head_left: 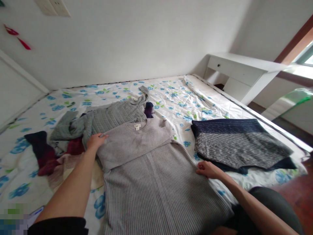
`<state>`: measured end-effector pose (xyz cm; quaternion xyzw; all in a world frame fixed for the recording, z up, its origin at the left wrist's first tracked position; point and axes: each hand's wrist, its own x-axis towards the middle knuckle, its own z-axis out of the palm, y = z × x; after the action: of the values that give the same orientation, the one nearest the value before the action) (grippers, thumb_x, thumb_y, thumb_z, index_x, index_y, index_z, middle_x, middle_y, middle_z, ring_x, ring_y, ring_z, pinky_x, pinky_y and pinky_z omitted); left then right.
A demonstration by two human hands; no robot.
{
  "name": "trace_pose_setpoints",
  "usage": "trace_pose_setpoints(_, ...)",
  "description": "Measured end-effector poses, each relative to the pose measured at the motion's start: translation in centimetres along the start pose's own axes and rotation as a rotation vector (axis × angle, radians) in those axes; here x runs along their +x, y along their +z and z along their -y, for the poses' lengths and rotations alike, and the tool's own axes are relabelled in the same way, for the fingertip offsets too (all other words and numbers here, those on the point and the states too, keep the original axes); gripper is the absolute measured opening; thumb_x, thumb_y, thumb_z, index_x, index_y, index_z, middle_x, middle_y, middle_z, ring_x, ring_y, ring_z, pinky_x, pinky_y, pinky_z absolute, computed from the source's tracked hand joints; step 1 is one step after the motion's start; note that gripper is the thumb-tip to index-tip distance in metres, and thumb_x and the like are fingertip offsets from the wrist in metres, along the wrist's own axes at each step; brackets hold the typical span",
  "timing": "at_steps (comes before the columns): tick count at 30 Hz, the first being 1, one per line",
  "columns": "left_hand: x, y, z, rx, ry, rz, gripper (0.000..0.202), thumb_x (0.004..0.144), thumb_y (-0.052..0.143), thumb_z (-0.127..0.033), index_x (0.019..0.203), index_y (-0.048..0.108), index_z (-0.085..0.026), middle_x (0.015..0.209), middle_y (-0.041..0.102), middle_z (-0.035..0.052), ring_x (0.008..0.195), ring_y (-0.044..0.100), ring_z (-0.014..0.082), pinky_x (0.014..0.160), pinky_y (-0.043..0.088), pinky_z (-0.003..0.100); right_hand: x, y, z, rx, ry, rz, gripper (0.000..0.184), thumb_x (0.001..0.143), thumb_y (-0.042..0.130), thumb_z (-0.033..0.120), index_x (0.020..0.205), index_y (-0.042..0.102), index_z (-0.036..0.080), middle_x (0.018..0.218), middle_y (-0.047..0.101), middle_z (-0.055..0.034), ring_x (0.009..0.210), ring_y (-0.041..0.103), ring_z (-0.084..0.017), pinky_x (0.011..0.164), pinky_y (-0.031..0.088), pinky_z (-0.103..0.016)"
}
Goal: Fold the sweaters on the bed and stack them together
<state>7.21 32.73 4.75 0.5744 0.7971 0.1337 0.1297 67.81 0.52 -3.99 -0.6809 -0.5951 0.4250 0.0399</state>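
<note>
On one flowered sheet (168,89), two hands (96,141) (209,169), both curled closed on edges of one ribbed sweater (156,182).

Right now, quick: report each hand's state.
Left hand: on the ribbed sweater, near its shoulder; grip cannot be told.
Right hand: curled at the sweater's side edge; grip cannot be told.

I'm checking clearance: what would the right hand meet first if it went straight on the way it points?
Most likely the ribbed sweater: the right hand is at its side edge, though exact contact is unclear.
</note>
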Motion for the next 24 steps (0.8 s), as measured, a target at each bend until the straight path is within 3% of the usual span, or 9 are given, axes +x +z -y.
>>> trace_pose_setpoints(4,-0.9,-0.1,0.5,0.098,-0.171,-0.022,0.047,0.093,0.072,-0.048,0.12,0.075,-0.009,0.119,0.074,0.016,0.117,0.064,0.0364,0.103,0.052,0.051,-0.2,0.1,0.1,-0.034,-0.029,-0.018,0.02,0.095,0.071,0.03,0.078,0.067,0.019,0.076,0.07,-0.0004,0.072,0.066,-0.016,0.066,0.038,-0.024)
trace_pose_setpoints(7,-1.9,0.9,-1.5,0.157,-0.113,-0.055,0.046,0.096,0.068,-0.039,0.133,0.072,-0.013,0.13,0.071,0.0154,0.122,0.06,0.0361,0.109,0.048,0.058,-0.3,0.2,0.3,-0.059,-0.052,-0.034,0.022,0.098,0.071,0.035,0.082,0.071,0.02,0.079,0.074,-0.0027,0.076,0.067,-0.018,0.069,0.038,-0.025)
trace_pose_setpoints(10,-2.5,3.1,-6.5,0.162,0.149,-0.159,0.047,0.099,0.062,-0.03,0.143,0.068,-0.014,0.139,0.067,0.0176,0.125,0.058,0.0343,0.112,0.045,0.053,-0.3,0.2,0.6,-0.078,-0.05,-0.051,0.029,0.101,0.069,0.042,0.083,0.074,0.019,0.081,0.075,-0.0047,0.077,0.067,-0.019,0.069,0.037,-0.027)
trace_pose_setpoints(12,-3.1,5.3,-10.9,0.152,0.345,-0.18,0.041,0.101,0.059,-0.03,0.136,0.073,-0.015,0.136,0.069,0.0175,0.122,0.061,0.0328,0.109,0.047,0.045,-0.3,0.1,0.8,-0.095,-0.036,-0.048,0.033,0.102,0.068,0.043,0.08,0.074,0.019,0.078,0.074,-0.0045,0.074,0.065,-0.018,0.067,0.035,-0.027)
trace_pose_setpoints(15,-5.0,9.2,-17.9,0.125,0.586,-0.066,0.033,0.102,0.06,-0.034,0.123,0.08,-0.02,0.128,0.074,0.0145,0.12,0.065,0.0309,0.108,0.047,0.039,-0.1,-0.1,0.7,-0.121,-0.023,-0.022,0.031,0.098,0.073,0.037,0.073,0.072,0.018,0.072,0.07,-0.0024,0.071,0.061,-0.016,0.065,0.032,-0.027)
trace_pose_setpoints(18,-8.4,13.0,-23.3,0.082,0.831,0.06,0.035,0.101,0.063,-0.035,0.125,0.081,-0.017,0.129,0.075,0.0168,0.123,0.064,0.0328,0.112,0.045,0.041,0.0,-0.4,0.4,-0.118,-0.02,0.01,0.028,0.094,0.077,0.034,0.072,0.072,0.018,0.07,0.068,-0.0006,0.07,0.059,-0.014,0.063,0.03,-0.026)
trace_pose_setpoints(21,-12.2,16.3,-26.3,0.068,0.95,0.152,0.036,0.095,0.076,-0.042,0.123,0.082,-0.02,0.128,0.076,0.0161,0.123,0.063,0.0333,0.111,0.045,0.043,0.1,-0.7,0.3,-0.109,-0.022,0.018,0.027,0.094,0.077,0.035,0.073,0.073,0.018,0.069,0.067,0.0001,0.07,0.059,-0.014,0.063,0.031,-0.025)
trace_pose_setpoints(24,-14.8,18.5,-27.3,0.055,0.955,0.202,0.033,0.085,0.086,-0.037,0.114,0.084,-0.022,0.122,0.078,0.0144,0.119,0.066,0.0317,0.106,0.048,0.04,0.1,-1.0,0.3,-0.108,-0.032,0.023,0.027,0.093,0.077,0.035,0.073,0.073,0.018,0.068,0.066,0.0002,0.069,0.059,-0.014,0.062,0.031,-0.025)
